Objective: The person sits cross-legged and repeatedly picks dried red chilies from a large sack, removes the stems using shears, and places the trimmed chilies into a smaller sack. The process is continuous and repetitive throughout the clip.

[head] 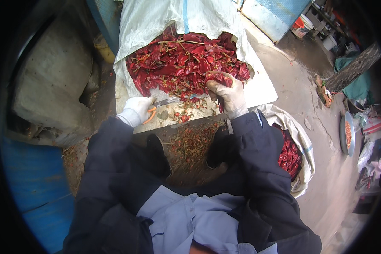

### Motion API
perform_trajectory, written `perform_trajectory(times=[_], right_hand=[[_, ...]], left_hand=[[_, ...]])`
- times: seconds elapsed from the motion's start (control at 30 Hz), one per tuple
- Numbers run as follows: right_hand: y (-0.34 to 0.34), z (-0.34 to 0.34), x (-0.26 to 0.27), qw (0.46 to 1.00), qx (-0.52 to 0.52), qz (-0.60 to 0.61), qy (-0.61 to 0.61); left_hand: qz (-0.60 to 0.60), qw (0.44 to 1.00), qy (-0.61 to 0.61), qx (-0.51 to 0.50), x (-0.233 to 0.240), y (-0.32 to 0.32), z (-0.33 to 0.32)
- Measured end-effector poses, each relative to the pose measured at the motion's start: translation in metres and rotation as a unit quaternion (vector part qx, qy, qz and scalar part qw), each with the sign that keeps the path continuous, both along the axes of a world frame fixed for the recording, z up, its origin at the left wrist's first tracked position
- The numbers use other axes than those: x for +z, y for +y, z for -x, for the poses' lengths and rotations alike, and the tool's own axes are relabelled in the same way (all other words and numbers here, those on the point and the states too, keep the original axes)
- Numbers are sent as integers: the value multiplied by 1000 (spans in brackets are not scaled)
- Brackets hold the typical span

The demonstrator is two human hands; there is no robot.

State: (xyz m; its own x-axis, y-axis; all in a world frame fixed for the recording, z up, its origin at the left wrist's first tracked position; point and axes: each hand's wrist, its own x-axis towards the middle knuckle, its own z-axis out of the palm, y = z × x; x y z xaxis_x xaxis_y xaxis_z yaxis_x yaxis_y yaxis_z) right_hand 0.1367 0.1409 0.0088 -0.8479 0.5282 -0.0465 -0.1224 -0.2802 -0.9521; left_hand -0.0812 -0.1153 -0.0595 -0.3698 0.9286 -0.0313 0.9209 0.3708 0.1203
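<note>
Before me a white woven sack [146, 25] lies on its side with its mouth towards me, full of dried red chili peppers [190, 60]. My left hand [136, 108], in a white glove, grips scissors [151, 112] with orange handles. Their dark blades point right, over a pale board [190, 116] strewn with stems and pepper scraps. My right hand [227, 92], in a soiled white glove, holds dried red peppers [220, 77] at the sack's mouth. One pepper hangs below its fingers.
By my right elbow stands a rolled-down sack [304, 152] of red peppers. Stem litter [190, 143] covers the ground between my shoes. A concrete block [54, 79] is at left. A metal basin [346, 133] and a tree trunk [352, 68] are at right.
</note>
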Motion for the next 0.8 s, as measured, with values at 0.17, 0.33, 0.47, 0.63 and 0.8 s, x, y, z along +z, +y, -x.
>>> perform_trajectory(times=[0.17,0.33,0.47,0.63,0.8], right_hand=[[4,-5,3,998,-7,-51,-41],[11,-9,7,997,-51,-31,-43],[13,-12,10,997,-74,6,15],[13,-11,14,996,-77,29,32],[14,-14,8,994,-86,65,35]], left_hand=[[90,995,34,-3,-20,0,17],[152,986,64,-5,-15,9,16],[-32,999,42,6,-10,45,2],[-150,985,34,-80,-17,114,-9],[-75,990,82,-85,-28,142,-11]])
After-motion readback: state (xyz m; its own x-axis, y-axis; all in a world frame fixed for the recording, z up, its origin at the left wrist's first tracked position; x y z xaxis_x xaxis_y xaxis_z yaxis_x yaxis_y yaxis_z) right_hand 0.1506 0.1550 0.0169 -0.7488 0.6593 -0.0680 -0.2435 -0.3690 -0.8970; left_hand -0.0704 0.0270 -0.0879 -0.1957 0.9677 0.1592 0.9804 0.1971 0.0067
